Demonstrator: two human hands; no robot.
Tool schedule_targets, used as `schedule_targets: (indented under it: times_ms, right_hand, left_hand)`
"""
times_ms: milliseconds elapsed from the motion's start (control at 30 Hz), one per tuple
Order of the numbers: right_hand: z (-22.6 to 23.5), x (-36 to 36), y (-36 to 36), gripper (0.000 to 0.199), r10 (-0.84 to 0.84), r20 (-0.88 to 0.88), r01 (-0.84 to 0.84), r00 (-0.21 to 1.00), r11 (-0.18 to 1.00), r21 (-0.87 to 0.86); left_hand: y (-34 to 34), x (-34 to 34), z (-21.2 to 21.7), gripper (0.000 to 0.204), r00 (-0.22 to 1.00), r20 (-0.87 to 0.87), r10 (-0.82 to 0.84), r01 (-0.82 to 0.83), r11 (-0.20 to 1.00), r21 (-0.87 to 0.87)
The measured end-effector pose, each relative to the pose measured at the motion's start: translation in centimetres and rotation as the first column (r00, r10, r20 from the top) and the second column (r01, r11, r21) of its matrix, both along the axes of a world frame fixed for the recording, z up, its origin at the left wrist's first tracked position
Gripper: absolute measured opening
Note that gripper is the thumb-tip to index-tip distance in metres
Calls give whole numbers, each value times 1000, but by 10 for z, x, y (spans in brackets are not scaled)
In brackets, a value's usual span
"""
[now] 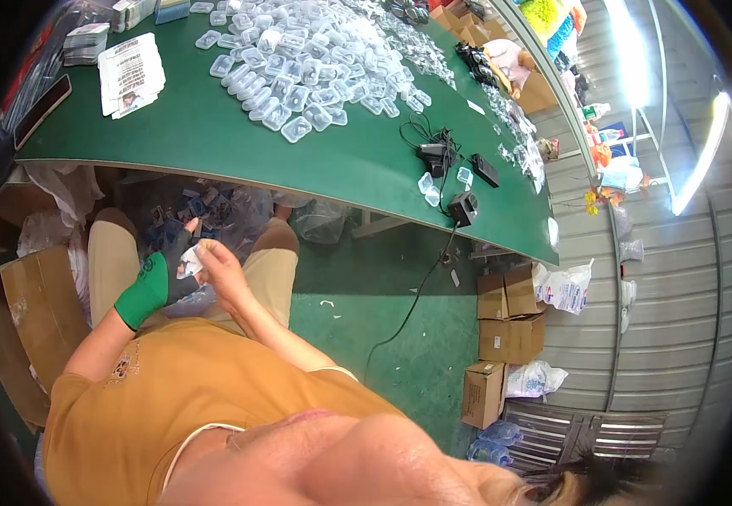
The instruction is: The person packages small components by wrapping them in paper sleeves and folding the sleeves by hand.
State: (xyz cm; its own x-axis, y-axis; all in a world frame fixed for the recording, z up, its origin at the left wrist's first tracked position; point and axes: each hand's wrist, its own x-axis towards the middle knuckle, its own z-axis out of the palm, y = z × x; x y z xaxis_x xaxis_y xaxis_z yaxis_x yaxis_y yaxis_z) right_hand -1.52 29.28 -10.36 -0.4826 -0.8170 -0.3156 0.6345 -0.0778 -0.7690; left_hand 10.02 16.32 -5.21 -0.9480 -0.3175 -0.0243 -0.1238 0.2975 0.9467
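Your right hand [226, 275] pinches a small white piece [189, 263]; I can't tell how your gloved left hand [160, 282] grips. It's likely light and bendy: hold its right edge.

a: identify the light source.
b: an upper tube light [629, 55] and a lower tube light [703, 154], both at right, both overexposed to white.
a: exposure?
b: the worktop [189, 110] is bright; the clear containers [298, 72] carry small highlights. the floor [332, 270] beneath the worktop is in shadow.
a: distortion?
b: fisheye. the worktop's front edge bows; the corners fall to black. small pieces [204, 204] beneath are indistinct.
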Motion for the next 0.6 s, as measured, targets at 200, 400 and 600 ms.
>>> schedule_targets:
  times_ms: [200,400,600]
  right_hand:
    - [15,-4,11,14,34,-188,-24,982,998,60]
    - [41,9,18,20,20,-816,140,578,982,124]
    - [30,5,12,27,-161,-762,251,627,968,2]
  left_hand:
    - [2,0,2,86,1000,12,-18,18,1000,-7]
    - [1,-8,6,90,1000,14,-13,13,1000,28]
    - [-8,-19,-1,99,994,-70,80,-77,996,35]
